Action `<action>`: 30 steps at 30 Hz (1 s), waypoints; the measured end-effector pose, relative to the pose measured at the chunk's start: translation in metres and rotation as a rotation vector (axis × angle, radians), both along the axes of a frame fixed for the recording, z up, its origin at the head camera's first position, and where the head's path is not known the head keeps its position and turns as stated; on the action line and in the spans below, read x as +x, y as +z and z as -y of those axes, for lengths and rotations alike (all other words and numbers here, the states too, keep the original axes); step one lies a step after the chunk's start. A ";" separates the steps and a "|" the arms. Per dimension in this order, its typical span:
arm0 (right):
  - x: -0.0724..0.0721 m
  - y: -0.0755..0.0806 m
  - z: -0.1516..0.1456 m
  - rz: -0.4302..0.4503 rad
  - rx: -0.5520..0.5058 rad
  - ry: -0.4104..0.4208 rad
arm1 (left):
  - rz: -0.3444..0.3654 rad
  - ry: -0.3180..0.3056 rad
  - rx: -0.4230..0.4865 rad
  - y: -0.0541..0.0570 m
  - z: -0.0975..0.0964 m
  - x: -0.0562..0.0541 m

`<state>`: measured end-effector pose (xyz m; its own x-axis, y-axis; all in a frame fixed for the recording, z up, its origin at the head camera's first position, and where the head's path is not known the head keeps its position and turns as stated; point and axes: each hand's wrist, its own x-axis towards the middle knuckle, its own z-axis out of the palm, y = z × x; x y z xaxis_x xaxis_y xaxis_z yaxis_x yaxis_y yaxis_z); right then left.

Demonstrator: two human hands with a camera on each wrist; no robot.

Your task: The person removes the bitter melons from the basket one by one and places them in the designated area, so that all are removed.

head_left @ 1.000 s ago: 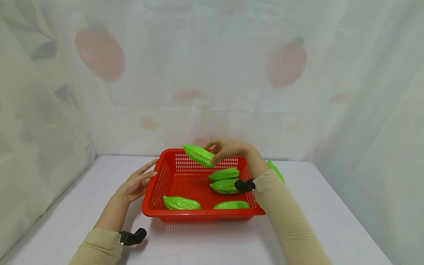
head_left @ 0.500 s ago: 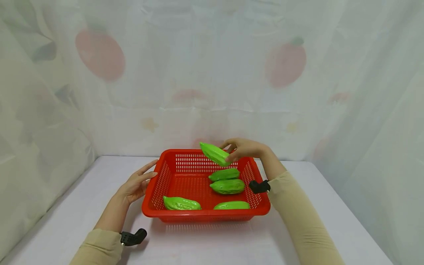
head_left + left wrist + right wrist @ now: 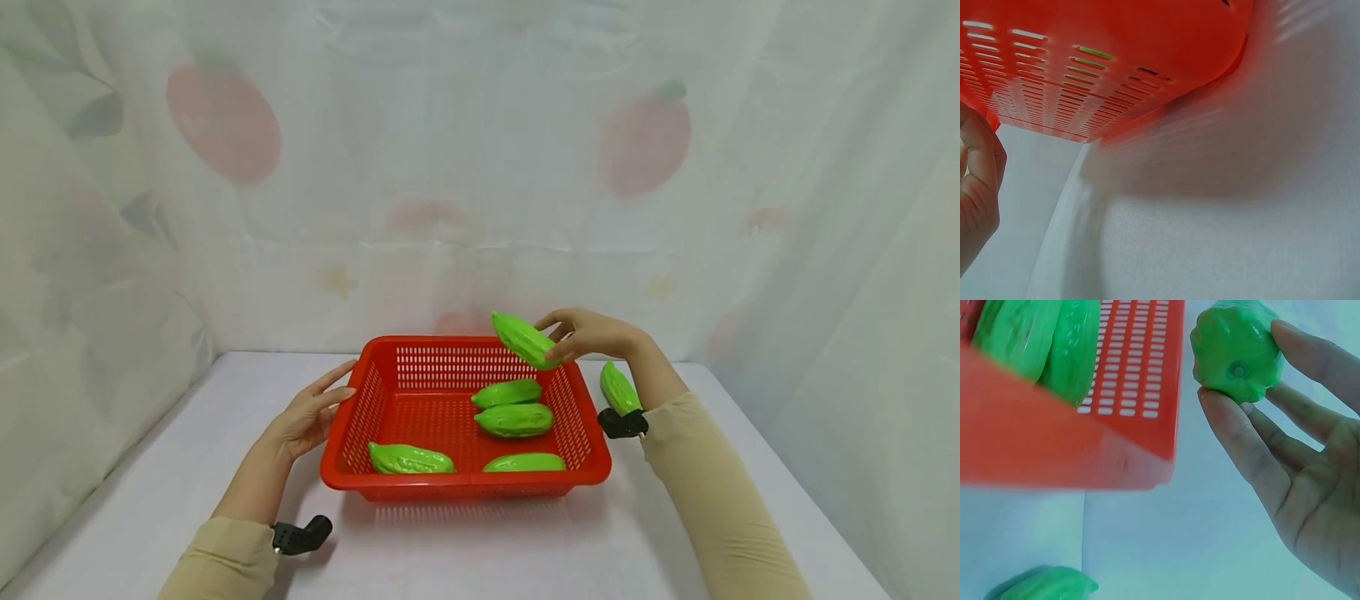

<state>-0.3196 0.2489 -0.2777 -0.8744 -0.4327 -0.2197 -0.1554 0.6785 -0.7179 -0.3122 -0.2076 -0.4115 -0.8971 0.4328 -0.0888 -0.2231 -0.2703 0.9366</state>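
Observation:
My right hand (image 3: 596,335) pinches a bright green bitter melon (image 3: 523,340) above the back right corner of a red plastic basket (image 3: 465,481). In the right wrist view, thumb and fingertips hold this bitter melon (image 3: 1238,353) by its blunt end, beside the basket rim. My left hand (image 3: 303,421) holds the basket's left rim, with bent fingers (image 3: 982,147) at the edge in the left wrist view. Inside the basket, several more bitter melons lie on the bottom: two side by side at the right, one (image 3: 411,458) at front left and one (image 3: 525,463) at front right.
Another bitter melon (image 3: 618,387) lies on the white-covered table (image 3: 450,558), just right of the basket and partly behind the right wrist. A pale curtain (image 3: 480,167) with strawberry prints hangs behind the table and along both sides.
My right hand has carried the bitter melon rightward from over the basket's middle to its back right corner. The bitter melon on the table shows more now. The left hand stays put.

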 end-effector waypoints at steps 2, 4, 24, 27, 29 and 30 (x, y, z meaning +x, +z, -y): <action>0.001 -0.001 -0.006 -0.005 0.006 -0.012 | 0.001 -0.002 0.005 0.000 0.000 0.000; 0.002 -0.002 -0.011 -0.005 0.003 -0.025 | 0.000 -0.003 0.006 0.000 0.000 0.000; 0.011 -0.024 -0.064 -0.074 -0.126 -0.190 | 0.004 0.014 -0.015 -0.001 -0.003 -0.002; 0.014 -0.027 -0.073 -0.077 -0.146 -0.236 | 0.008 0.018 -0.025 0.000 -0.004 -0.002; 0.015 -0.029 -0.078 -0.076 -0.153 -0.263 | 0.011 0.020 -0.025 0.000 -0.004 -0.001; 0.016 -0.031 -0.081 -0.074 -0.159 -0.276 | 0.013 0.020 -0.025 0.000 -0.004 -0.001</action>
<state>-0.3039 0.3296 -0.3086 -0.9746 -0.2005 -0.1002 -0.0364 0.5826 -0.8120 -0.3128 -0.2039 -0.4116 -0.9044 0.4120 -0.1109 -0.2299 -0.2516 0.9401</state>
